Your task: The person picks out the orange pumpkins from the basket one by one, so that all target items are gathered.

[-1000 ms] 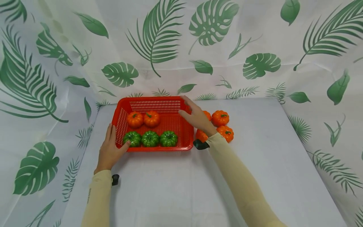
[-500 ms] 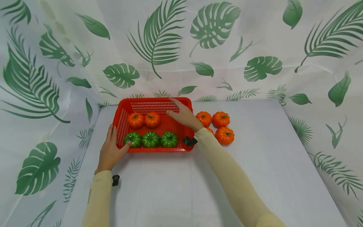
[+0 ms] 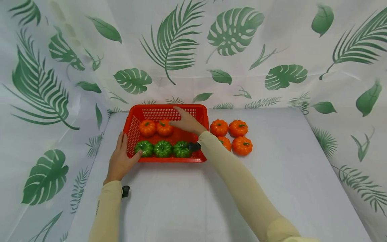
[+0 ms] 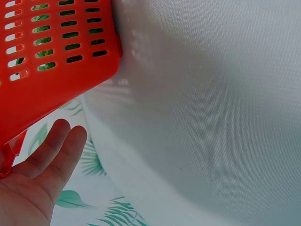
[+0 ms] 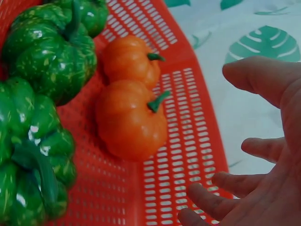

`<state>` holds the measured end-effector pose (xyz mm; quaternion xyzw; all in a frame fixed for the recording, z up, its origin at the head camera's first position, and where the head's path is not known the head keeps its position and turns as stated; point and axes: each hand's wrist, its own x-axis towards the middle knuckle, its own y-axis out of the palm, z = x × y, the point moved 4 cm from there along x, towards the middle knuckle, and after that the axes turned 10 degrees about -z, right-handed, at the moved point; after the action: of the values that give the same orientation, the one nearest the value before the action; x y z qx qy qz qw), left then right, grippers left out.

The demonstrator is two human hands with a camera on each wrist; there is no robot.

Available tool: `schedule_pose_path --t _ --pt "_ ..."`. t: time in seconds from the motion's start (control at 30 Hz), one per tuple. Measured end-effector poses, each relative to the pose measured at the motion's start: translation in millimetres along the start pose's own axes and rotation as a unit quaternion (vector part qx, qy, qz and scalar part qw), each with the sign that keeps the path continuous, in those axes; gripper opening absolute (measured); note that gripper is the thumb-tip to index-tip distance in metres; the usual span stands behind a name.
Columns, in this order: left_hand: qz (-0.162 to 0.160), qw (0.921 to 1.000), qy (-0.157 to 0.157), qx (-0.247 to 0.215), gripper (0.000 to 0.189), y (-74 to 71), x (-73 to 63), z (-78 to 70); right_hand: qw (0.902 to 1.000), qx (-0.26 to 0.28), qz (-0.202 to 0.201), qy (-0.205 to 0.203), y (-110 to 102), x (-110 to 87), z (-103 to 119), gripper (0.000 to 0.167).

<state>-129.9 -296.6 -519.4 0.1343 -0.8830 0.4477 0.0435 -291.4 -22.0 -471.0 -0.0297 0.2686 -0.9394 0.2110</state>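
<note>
A red plastic basket (image 3: 169, 160) holds two orange pumpkins (image 3: 147, 128) at its back left and a row of three green pumpkins (image 3: 163, 148) along the front. My left hand (image 3: 121, 161) rests at the basket's front left corner, thumb over the rim and straight fingers along the outside. The left wrist view shows these fingers (image 4: 54, 150) just below the slotted wall (image 4: 56, 61). Over the basket's right half hovers my right hand (image 3: 188, 122), fingers spread, fingertips near the right-hand orange pumpkin (image 5: 131, 120) and nothing held.
Several more orange pumpkins (image 3: 238, 128) stand in a cluster on the white tabletop (image 3: 281, 161), just right of the basket. A leaf-printed cloth (image 3: 187, 50) rises behind the table and along both sides.
My right hand has moved left, from the basket's right rim to above its inside by the orange pumpkins. The left hand stays at the corner, and the basket has hardly shifted.
</note>
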Motion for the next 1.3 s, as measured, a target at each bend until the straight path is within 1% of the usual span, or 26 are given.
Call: schedule_pose_path --t 0.2,0.3,0.6,0.8,0.93,1.03,1.17,1.3 --pt "0.007 1.0000 -0.006 0.001 0.103 0.9 1.5 1.1 0.9997 -0.016 0.019 0.004 16 8.8 -1 0.090" --pt "0.007 1.0000 -0.005 0.002 0.103 1.2 1.6 2.0 0.9995 -0.014 0.029 0.006 23 13.5 -4 0.093" --pt "-0.005 1.0000 -0.001 -0.001 0.103 4.3 2.5 6.5 0.9987 -0.023 0.045 0.010 37 19.8 -5 0.096" --pt "-0.010 1.0000 -0.002 -0.002 0.103 7.2 2.5 10.4 0.9984 -0.012 0.050 0.021 46 25.2 -7 0.097" --pt "-0.014 0.9999 0.000 -0.005 0.102 7.7 2.7 11.0 0.9981 0.000 0.054 0.029 49 25.1 -5 0.096" --pt "-0.014 0.9999 0.000 -0.005 0.102 7.7 2.9 11.4 0.9977 -0.011 0.059 0.032 51 24.0 -6 0.094" --pt "-0.008 1.0000 -0.005 -0.001 0.103 8.4 3.5 12.1 0.9965 -0.033 0.067 0.040 55 25.2 -12 0.092" --pt "-0.008 1.0000 -0.005 0.001 0.103 9.7 3.9 13.6 0.9960 -0.059 0.059 0.031 59 30.7 -21 0.087"
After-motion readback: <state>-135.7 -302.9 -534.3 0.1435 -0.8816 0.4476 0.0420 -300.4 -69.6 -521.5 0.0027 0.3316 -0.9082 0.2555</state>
